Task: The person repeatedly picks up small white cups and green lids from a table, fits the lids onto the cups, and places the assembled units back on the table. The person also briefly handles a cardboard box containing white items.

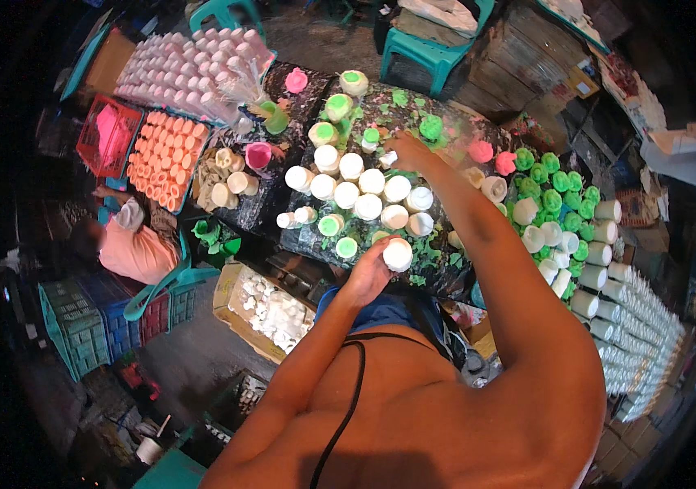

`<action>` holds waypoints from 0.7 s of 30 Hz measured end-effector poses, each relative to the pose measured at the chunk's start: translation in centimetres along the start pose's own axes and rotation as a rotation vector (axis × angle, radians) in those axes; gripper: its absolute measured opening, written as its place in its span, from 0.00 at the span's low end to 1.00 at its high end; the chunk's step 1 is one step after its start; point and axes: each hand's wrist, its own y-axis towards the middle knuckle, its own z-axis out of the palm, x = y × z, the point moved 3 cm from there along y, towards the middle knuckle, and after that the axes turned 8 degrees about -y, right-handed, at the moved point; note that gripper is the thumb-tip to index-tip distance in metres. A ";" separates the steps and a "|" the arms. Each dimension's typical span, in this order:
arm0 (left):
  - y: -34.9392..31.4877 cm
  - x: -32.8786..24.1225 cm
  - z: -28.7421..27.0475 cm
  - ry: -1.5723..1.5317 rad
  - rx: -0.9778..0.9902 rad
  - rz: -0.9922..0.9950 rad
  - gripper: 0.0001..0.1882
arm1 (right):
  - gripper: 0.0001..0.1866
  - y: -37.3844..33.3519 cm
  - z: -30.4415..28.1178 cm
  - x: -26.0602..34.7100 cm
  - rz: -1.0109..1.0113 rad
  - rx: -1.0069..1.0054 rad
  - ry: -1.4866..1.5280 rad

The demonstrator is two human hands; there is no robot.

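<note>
My left hand point(369, 279) is wrapped round a white, round-topped plaster-like cylinder point(398, 254) at the table's near edge. Farther out, my right hand point(411, 153) reaches across the table, its fingers bent down against a small white piece point(388, 158). What kind of thing that piece is does not show. Between my hands stands a group of upright white cylinders point(370, 205), close together. Green fills the tops of some nearby ones, such as a cylinder point(346, 247) near my left hand and a smaller one point(371, 137) by my right.
Green lumpy pieces point(552, 181) crowd the table's right end, beside rows of white cylinders point(597, 278). Pink pieces point(481, 151) lie beyond my right forearm. At left are a tray of orange pieces point(170, 155), a pink cup point(259, 156) and a seated person point(140, 244). A cardboard box point(248, 316) holds white scraps.
</note>
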 end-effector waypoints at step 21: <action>5.8 10.6 3.5 0.579 0.180 0.033 0.21 | 0.23 -36.8 6.9 8.9 0.418 -0.527 1.949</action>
